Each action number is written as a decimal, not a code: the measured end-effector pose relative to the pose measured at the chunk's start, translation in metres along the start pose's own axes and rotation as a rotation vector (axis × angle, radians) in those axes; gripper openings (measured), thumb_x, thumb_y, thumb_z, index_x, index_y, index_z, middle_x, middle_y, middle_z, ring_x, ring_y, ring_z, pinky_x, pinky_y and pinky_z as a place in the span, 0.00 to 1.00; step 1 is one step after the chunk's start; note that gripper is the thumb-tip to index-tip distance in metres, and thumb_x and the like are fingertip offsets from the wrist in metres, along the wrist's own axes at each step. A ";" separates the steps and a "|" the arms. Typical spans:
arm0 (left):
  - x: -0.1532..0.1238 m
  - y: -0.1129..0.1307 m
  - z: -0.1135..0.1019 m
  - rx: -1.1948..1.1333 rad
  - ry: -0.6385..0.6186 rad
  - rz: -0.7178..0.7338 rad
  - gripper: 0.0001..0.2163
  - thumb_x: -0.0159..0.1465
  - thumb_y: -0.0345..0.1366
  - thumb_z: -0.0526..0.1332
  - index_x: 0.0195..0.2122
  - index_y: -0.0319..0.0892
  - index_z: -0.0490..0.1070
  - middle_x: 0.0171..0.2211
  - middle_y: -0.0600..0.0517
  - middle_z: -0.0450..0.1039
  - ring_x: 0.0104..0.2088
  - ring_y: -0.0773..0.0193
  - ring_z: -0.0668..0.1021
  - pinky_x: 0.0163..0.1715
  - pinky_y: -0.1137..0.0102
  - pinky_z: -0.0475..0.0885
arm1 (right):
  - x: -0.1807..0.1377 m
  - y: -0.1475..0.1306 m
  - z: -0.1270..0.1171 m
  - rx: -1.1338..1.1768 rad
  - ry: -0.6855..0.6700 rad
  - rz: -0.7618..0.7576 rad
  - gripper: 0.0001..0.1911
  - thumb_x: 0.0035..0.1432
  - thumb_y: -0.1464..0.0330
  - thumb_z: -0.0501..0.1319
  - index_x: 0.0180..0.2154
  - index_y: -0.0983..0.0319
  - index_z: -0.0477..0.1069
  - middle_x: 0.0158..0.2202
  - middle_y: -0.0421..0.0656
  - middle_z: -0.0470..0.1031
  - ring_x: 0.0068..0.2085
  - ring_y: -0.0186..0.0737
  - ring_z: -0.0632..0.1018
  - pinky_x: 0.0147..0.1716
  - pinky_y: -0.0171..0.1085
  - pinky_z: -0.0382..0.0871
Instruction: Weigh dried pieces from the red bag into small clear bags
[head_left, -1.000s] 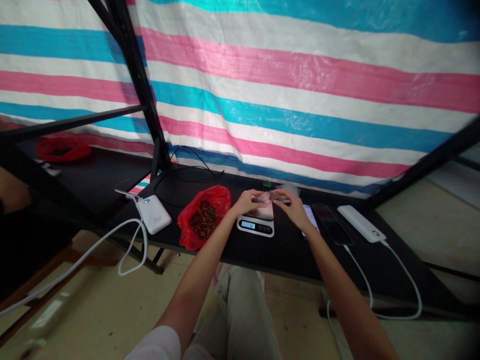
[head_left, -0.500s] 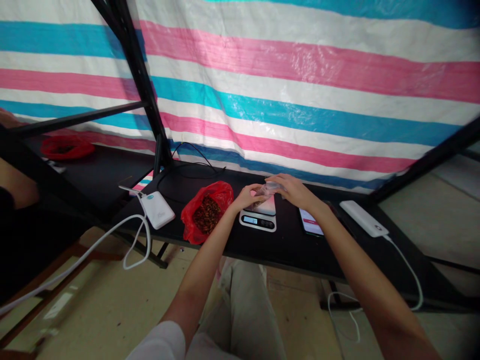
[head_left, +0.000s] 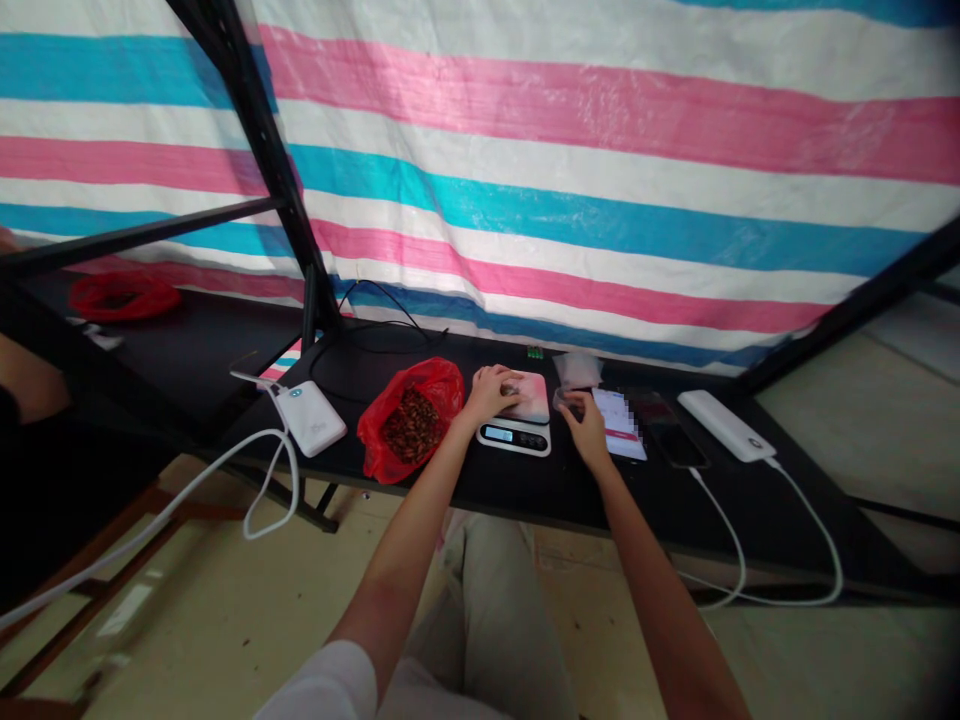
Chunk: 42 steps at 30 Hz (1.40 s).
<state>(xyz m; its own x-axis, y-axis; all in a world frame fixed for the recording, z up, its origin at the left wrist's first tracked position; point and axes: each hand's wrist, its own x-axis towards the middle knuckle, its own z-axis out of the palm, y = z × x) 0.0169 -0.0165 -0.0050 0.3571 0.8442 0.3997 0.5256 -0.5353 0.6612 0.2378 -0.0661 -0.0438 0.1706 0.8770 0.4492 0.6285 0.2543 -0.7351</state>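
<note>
My left hand (head_left: 491, 393) rests over the left part of a small digital kitchen scale (head_left: 534, 440). Its thumb and fingers are apart around a little heap of dark brown pieces (head_left: 513, 387) on the scale's pinkish plate; the fingers partly cover the heap. Just right of the scale, my right hand (head_left: 586, 425) pinches a small clear plastic bag (head_left: 560, 398). A red plastic bag (head_left: 371, 440), opened wide and full of similar brown pieces (head_left: 412, 425), lies left of the scale, beside my left forearm.
A stack of clear bags (head_left: 579, 370) and a small green item (head_left: 535, 352) lie behind. Rightward are a lit phone (head_left: 619, 425), a dark phone (head_left: 675, 440) and a white power bank (head_left: 724, 425) with cables. Another white power bank (head_left: 311, 418) lies left, near a black frame post (head_left: 262, 150).
My right hand has drawn back and right from above the scale, taking the clear bag off the plate. My left hand has let go of the bag and lies over the brown pieces.
</note>
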 end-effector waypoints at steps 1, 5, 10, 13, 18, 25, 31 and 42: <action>-0.001 -0.002 0.001 -0.059 0.044 -0.002 0.17 0.52 0.40 0.66 0.43 0.47 0.73 0.43 0.50 0.71 0.47 0.57 0.70 0.51 0.59 0.58 | -0.003 0.004 0.001 -0.002 -0.018 -0.003 0.15 0.53 0.58 0.57 0.39 0.61 0.65 0.41 0.48 0.73 0.43 0.46 0.74 0.45 0.49 0.66; -0.004 -0.011 -0.001 -0.392 0.408 -0.129 0.09 0.61 0.37 0.56 0.38 0.41 0.73 0.40 0.48 0.73 0.43 0.62 0.73 0.46 0.66 0.64 | -0.005 0.008 0.002 -0.041 -0.042 -0.031 0.14 0.54 0.60 0.56 0.40 0.61 0.65 0.42 0.48 0.71 0.44 0.45 0.72 0.45 0.48 0.66; -0.008 -0.017 -0.007 -0.469 0.765 -0.290 0.04 0.57 0.31 0.58 0.33 0.39 0.71 0.32 0.51 0.72 0.34 0.66 0.73 0.37 0.71 0.68 | -0.005 0.002 -0.001 -0.203 0.007 -0.120 0.15 0.54 0.62 0.57 0.43 0.60 0.67 0.48 0.49 0.67 0.51 0.49 0.66 0.51 0.52 0.59; -0.010 -0.014 -0.009 -0.438 0.742 -0.194 0.01 0.55 0.29 0.60 0.28 0.39 0.71 0.30 0.52 0.70 0.34 0.66 0.73 0.36 0.71 0.68 | -0.008 -0.001 -0.004 -0.253 0.075 -0.099 0.14 0.55 0.62 0.55 0.43 0.60 0.68 0.49 0.50 0.65 0.52 0.50 0.65 0.51 0.53 0.57; -0.011 -0.007 -0.011 -0.358 0.693 -0.116 0.01 0.54 0.29 0.61 0.26 0.41 0.72 0.33 0.51 0.71 0.38 0.65 0.73 0.41 0.69 0.68 | -0.012 -0.011 -0.009 -0.310 0.084 -0.122 0.13 0.57 0.64 0.53 0.42 0.60 0.68 0.49 0.49 0.67 0.51 0.49 0.66 0.50 0.50 0.59; -0.013 -0.004 -0.012 -0.297 0.665 -0.098 0.02 0.54 0.29 0.62 0.26 0.42 0.72 0.32 0.52 0.71 0.38 0.64 0.73 0.43 0.67 0.67 | -0.013 -0.018 -0.010 -0.323 0.064 -0.168 0.11 0.57 0.68 0.52 0.40 0.58 0.70 0.46 0.48 0.70 0.49 0.49 0.68 0.48 0.50 0.59; -0.013 -0.002 -0.011 -0.286 0.643 -0.101 0.02 0.54 0.30 0.63 0.26 0.43 0.72 0.32 0.52 0.71 0.38 0.64 0.73 0.44 0.66 0.66 | -0.014 -0.019 -0.012 -0.309 0.077 -0.190 0.11 0.57 0.69 0.51 0.39 0.59 0.70 0.45 0.47 0.70 0.47 0.48 0.69 0.47 0.49 0.60; -0.014 -0.005 -0.009 -0.251 0.579 -0.086 0.01 0.55 0.31 0.63 0.27 0.43 0.71 0.34 0.52 0.71 0.41 0.62 0.72 0.44 0.66 0.65 | -0.015 -0.030 -0.008 -0.260 0.130 -0.198 0.12 0.59 0.66 0.50 0.39 0.59 0.71 0.38 0.46 0.71 0.41 0.46 0.70 0.43 0.46 0.64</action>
<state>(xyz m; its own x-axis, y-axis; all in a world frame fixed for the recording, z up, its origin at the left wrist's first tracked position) 0.0023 -0.0251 -0.0076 -0.1905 0.7988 0.5706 0.3118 -0.5019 0.8067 0.2231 -0.0898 -0.0243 0.1113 0.7575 0.6433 0.8286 0.2867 -0.4809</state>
